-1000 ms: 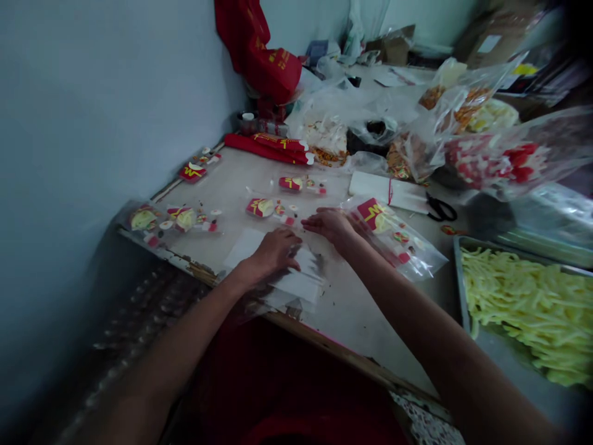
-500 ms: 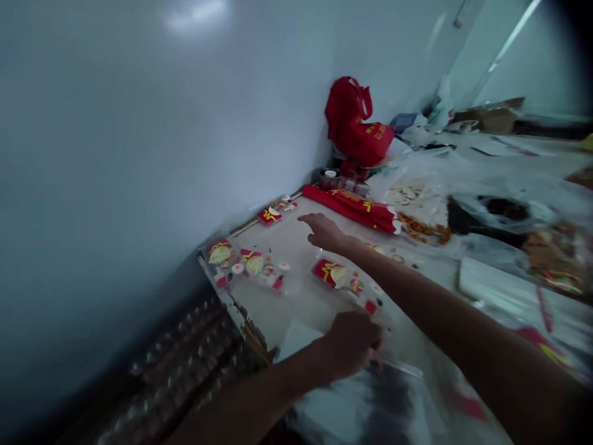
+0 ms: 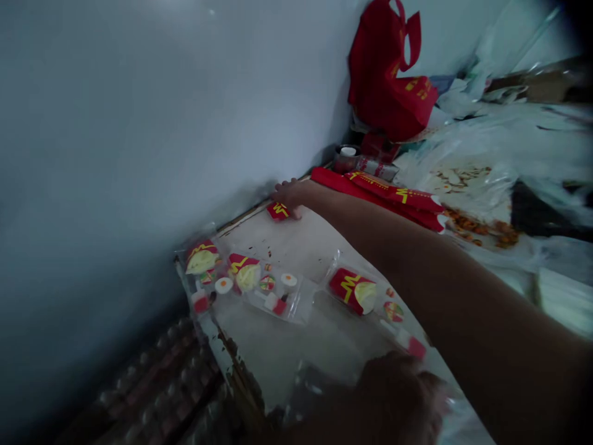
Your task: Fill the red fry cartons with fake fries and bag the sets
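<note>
My right hand [image 3: 290, 196] reaches to the table's far edge by the wall. Its fingers are spread over a red packet with a yellow zigzag mark [image 3: 278, 211], covering part of it. My left hand [image 3: 403, 389] is low in the view, dark and blurred, with fingers curled in at clear plastic [image 3: 456, 408]. Between the hands lies a clear bag with a red fries carton [image 3: 352, 289] and small toy-like food pieces. Two similar bags, one with a fries carton [image 3: 202, 256] and another with a fries carton [image 3: 244, 272], lie near the left corner.
Flat red packaging [image 3: 380, 194] lies along the far side, beside a jar with a white lid [image 3: 347, 157]. A red tote bag [image 3: 389, 74] leans on the wall. Plastic sheets with loose small pieces [image 3: 482, 228] cover the right. Clear-topped trays [image 3: 162, 377] are below the table's left edge.
My right hand has moved left and farther out, onto the red packet by the wall. My left hand sits lower in the view, and the camera has come closer to the table.
</note>
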A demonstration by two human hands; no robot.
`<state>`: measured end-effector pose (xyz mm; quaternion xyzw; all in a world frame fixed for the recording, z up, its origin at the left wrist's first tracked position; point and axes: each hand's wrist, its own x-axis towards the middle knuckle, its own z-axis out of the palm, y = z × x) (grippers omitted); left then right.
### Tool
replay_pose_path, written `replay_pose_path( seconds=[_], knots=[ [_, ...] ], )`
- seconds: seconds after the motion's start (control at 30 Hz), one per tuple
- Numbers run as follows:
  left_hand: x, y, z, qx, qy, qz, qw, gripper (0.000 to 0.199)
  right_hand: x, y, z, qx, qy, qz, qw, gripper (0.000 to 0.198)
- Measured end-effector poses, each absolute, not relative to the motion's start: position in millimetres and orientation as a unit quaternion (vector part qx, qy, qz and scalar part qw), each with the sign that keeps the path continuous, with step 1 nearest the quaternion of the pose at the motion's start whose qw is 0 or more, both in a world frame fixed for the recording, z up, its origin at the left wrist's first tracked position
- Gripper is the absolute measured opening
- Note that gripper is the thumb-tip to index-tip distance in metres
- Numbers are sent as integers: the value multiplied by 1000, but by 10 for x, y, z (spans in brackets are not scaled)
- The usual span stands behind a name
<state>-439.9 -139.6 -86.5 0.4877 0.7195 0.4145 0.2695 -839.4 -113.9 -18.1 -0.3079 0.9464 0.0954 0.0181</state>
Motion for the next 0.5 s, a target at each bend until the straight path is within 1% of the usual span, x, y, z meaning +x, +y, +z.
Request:
replay_pose_path(
  seconds=[0.07,0.13,0.17,0.27,0.37,0.5],
  knots=[
    [-4491,-1480,-702,409,761,440,245,13,-8241,-1029,-134,-297,948,104,37,64],
    [-4625,-1572,-540,327,781,474,241,6,-8022,-896,-18,-283,953,101,31,70],
    [-4694,-1612,-474,290,772,505,256,6,-7901,-820,65,-268,958,99,19,76],
    [-4836,-1692,-362,178,702,596,346,26,-7482,-530,406,-225,970,84,-22,91],
    [-4833,-1757,-321,134,654,635,389,40,-6876,-174,845,-209,974,74,-41,88],
    [-4722,-1865,-192,137,643,606,448,47,-5665,228,1394,-159,985,46,-49,84]
  ],
)
